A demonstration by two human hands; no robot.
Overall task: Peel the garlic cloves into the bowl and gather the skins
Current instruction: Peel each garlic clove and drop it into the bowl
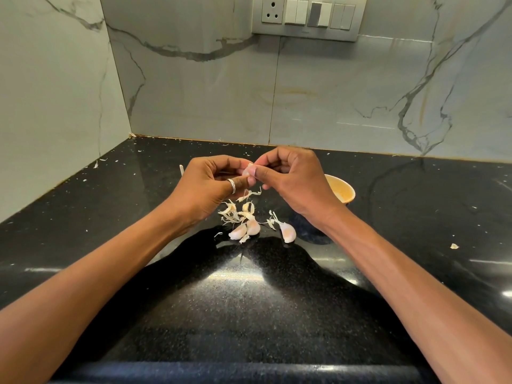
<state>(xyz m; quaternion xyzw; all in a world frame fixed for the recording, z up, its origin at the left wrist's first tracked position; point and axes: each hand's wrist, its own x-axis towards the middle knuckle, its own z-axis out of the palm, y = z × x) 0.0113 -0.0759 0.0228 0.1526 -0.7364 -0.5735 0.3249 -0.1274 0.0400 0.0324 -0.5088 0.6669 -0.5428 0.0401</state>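
Left hand (210, 181) and right hand (291, 178) fingers pinch one papery garlic clove (246, 171) above curled skins (235, 212) on glossy black speckled surface (249, 300).

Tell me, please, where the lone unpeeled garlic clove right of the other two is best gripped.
Pinch the pale unpeeled garlic clove across its plump body from above: it lies flat on the black stone counter, and its papery tip looks flimsy.
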